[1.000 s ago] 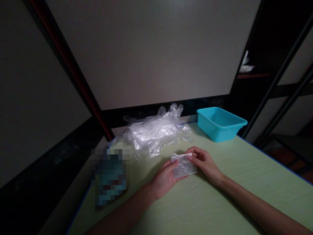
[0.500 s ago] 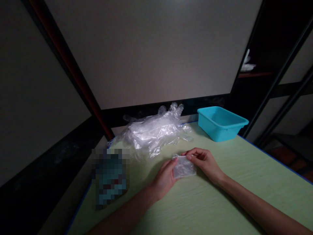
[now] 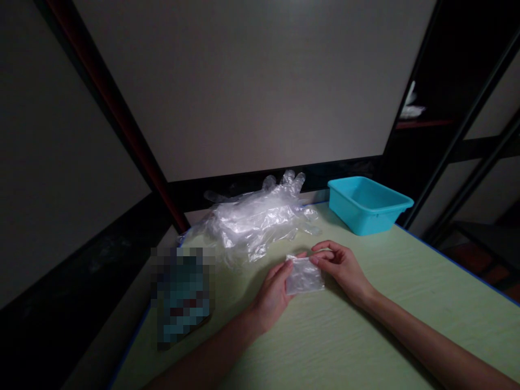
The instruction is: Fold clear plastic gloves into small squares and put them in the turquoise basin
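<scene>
Hands: two, left grip holding packet, right pinching edge | packet: one | tub: one

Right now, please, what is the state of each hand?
Left hand: closed on the folded clear plastic glove.
Right hand: thumb and finger at the glove's upper right edge; firm pinch cannot be told.

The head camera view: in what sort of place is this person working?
Probably a room at home, though this is not certain. It shows a small table with a blue edge, pushed near large pale panels like wardrobe doors, and a dark open shelf at the right.
</scene>
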`<state>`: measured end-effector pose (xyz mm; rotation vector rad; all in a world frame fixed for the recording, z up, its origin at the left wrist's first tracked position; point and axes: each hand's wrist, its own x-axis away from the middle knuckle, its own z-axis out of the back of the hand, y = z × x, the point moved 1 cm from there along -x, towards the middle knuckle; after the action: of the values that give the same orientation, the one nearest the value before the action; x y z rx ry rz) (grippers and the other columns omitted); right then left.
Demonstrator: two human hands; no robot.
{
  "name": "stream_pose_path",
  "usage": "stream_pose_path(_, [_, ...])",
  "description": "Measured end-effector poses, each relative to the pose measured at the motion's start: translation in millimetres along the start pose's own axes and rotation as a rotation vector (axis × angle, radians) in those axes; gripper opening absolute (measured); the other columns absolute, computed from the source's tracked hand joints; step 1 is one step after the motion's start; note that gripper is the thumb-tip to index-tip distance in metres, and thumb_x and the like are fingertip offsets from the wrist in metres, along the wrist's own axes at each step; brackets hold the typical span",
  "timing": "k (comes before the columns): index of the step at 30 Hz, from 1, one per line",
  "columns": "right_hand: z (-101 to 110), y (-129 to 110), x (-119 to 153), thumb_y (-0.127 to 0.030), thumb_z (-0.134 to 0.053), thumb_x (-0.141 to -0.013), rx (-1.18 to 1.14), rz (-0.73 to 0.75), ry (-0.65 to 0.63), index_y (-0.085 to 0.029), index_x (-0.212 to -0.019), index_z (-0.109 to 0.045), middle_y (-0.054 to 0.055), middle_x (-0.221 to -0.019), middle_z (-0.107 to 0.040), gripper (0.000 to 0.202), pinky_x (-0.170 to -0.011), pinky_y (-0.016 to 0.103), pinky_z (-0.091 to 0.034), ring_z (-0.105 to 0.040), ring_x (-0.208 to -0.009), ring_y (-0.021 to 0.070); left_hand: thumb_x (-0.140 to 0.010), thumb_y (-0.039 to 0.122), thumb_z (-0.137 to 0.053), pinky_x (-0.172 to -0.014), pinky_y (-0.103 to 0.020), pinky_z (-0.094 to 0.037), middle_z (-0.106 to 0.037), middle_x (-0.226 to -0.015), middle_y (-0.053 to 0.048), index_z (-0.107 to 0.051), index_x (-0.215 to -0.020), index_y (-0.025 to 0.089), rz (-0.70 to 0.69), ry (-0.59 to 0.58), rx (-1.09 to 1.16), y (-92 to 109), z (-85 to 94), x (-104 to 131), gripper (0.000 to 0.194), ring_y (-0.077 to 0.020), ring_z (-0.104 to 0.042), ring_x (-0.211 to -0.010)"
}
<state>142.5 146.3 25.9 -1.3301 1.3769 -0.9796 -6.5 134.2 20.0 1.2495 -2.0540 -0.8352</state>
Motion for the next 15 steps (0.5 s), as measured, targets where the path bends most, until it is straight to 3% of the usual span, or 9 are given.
stream_pose_path(10, [-0.4, -1.2, 0.9, -0.032, -0.076, -0.054, 0.036, 0.005, 0.02, -0.016, -0.072, -0.06, 0.001, -0.057, -0.066, 0.029, -0.046, 0.024, -0.04, -0.055, -0.046, 0.0113, -0.073, 0.032, -0.062, -0.079, -0.032, -0.042, -0.065, -0.095, -0.009, -0.061, -0.102, 0.014, 0.011, -0.002, 0.019, 0.8, -0.8, -0.5, 0.034, -0.0239, -0.057, -0.094])
stream_pose_path(15, [0.4, 0.6, 0.5, -0.03, -0.076, -0.052, -0.007, -0.02, 0.017, -0.015, -0.079, -0.062, 0.0, -0.054, -0.065, 0.034, -0.046, 0.023, -0.039, -0.053, -0.044, 0.0112, -0.075, 0.034, -0.06, -0.077, -0.032, -0.042, -0.066, -0.092, -0.01, -0.058, -0.108, 0.013, -0.006, -0.011, -0.009, -1.0, 1.2, -1.7, 0.04, -0.0248, -0.058, -0.091])
